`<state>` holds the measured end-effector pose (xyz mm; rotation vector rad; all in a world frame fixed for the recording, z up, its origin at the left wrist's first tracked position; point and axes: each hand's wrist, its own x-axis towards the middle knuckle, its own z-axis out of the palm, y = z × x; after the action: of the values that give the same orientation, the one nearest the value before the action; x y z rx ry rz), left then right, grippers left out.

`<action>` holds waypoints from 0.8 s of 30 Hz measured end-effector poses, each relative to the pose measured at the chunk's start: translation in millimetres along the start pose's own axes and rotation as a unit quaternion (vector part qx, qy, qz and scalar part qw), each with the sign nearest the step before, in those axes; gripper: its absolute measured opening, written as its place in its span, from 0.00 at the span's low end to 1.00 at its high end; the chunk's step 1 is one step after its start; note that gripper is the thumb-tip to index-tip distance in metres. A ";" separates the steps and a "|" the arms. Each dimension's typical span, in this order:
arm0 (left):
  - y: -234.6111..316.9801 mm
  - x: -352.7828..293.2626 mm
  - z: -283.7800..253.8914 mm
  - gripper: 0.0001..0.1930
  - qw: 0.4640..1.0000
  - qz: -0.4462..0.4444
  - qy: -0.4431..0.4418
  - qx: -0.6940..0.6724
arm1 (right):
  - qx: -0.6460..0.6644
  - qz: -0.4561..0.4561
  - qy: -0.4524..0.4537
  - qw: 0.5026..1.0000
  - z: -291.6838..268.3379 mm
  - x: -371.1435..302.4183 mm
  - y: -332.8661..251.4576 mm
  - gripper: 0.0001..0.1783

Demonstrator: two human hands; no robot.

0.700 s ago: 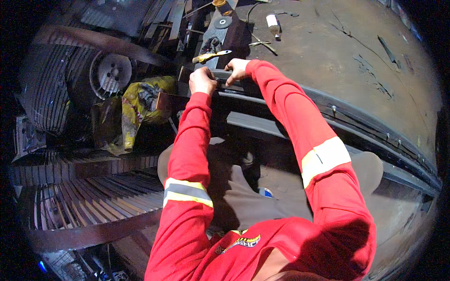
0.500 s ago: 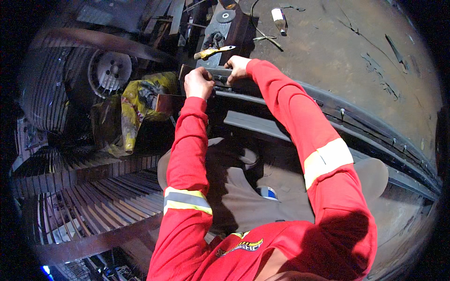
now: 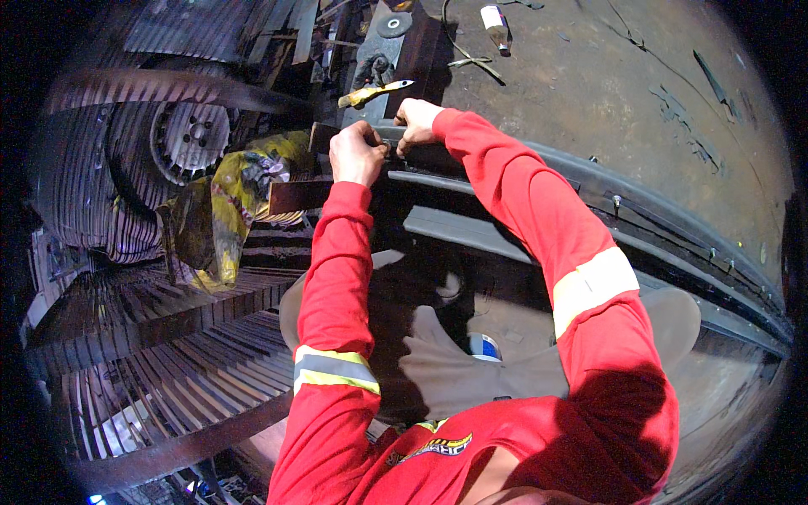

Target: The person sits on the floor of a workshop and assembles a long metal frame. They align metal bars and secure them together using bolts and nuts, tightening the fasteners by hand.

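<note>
Dark metal bar [image 3: 505, 168] lies across the person's knees; both hands now sit closer at its left end. Left hand [image 3: 357, 153] pinches its edge, right hand [image 3: 414, 120] grips beside it. Yellow-handled tool [image 3: 374, 91] lies just beyond.

Both hands are set on the near end of a long curved metal bar [image 3: 589, 181], the left hand [image 3: 358, 153] just left of the right hand [image 3: 414, 118]. A screwdriver [image 3: 374, 91] lies just beyond them; a wheel rim [image 3: 192, 139] stands well left, a bottle [image 3: 495, 18] farther off.
</note>
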<state>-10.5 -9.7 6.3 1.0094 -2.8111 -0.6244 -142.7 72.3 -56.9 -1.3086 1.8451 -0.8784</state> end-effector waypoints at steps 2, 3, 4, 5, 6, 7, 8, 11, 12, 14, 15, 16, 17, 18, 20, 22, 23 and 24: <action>1.0 0.2 0.9 0.08 1.000 0.002 0.003 0.001 | -0.011 -0.001 0.013 1.000 0.9 -0.1 -0.6 0.21; 1.1 -0.2 1.1 0.08 1.000 0.006 0.005 0.014 | -0.015 -0.002 0.017 1.000 1.3 0.3 -2.3 0.21; 1.3 -0.5 1.3 0.09 1.000 0.009 0.008 0.028 | -0.018 -0.002 0.020 1.000 1.5 0.4 -4.0 0.22; 1.4 -0.9 1.4 0.09 0.999 0.012 0.010 0.042 | -0.026 0.000 0.024 0.999 1.2 0.4 -5.3 0.22; 1.9 -1.3 1.3 0.09 0.999 0.015 0.012 0.043 | -0.035 0.003 0.027 0.999 0.7 0.0 -5.4 0.23; 2.6 -1.7 0.8 0.09 0.999 0.018 0.014 0.044 | -0.043 0.006 0.031 0.999 0.8 -0.4 -5.8 0.24; 2.8 -2.2 0.9 0.09 0.999 0.021 0.015 0.046 | -0.041 0.013 0.025 0.999 1.1 -0.1 -6.6 0.24; 2.9 -2.1 1.5 0.09 0.999 0.025 0.013 0.039 | -0.043 0.020 0.025 0.999 -0.3 1.1 -5.3 0.23; 1.5 -1.7 1.6 0.10 0.999 0.028 0.016 0.044 | -0.046 0.014 0.032 0.998 0.7 0.3 -6.3 0.23; -0.5 -0.5 2.3 0.10 0.998 0.034 0.020 0.054 | -0.039 0.020 0.025 0.999 0.9 -0.7 -7.9 0.22; -0.8 -0.2 2.7 0.10 0.998 0.033 0.021 0.054 | -0.030 0.030 0.012 0.999 -1.1 -0.9 -9.2 0.22; -1.2 0.0 3.0 0.10 0.998 0.031 0.022 0.055 | -0.021 0.040 -0.002 0.999 -2.7 -1.4 -11.1 0.22; -1.7 0.0 3.3 0.10 0.998 0.029 0.024 0.055 | -0.016 0.039 -0.001 0.999 -3.3 -1.8 -12.5 0.22; 1.2 0.3 3.7 0.09 0.998 0.024 0.025 0.052 | -0.011 0.039 0.001 0.999 -4.4 -1.9 -11.1 0.21; 7.0 0.7 4.7 0.09 0.999 0.014 0.027 0.045 | -0.006 0.042 0.004 0.999 -5.6 -2.1 -9.1 0.21; 8.8 1.1 5.6 0.09 0.998 0.020 0.037 0.048 | -0.005 0.049 0.003 0.999 -5.5 -1.2 -8.7 0.22; 9.8 1.4 6.1 0.09 0.998 0.023 0.042 0.049 | -0.008 0.047 0.011 0.999 -5.1 -1.3 -8.5 0.22; 8.3 1.5 6.8 0.09 0.997 0.024 0.047 0.059 | -0.010 0.045 0.019 0.999 -3.6 -1.5 -9.7 0.22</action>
<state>-18.0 -2.5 3.4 0.9604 -2.8083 -0.3998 -140.8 71.7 -46.7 -1.2195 1.9301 -0.8440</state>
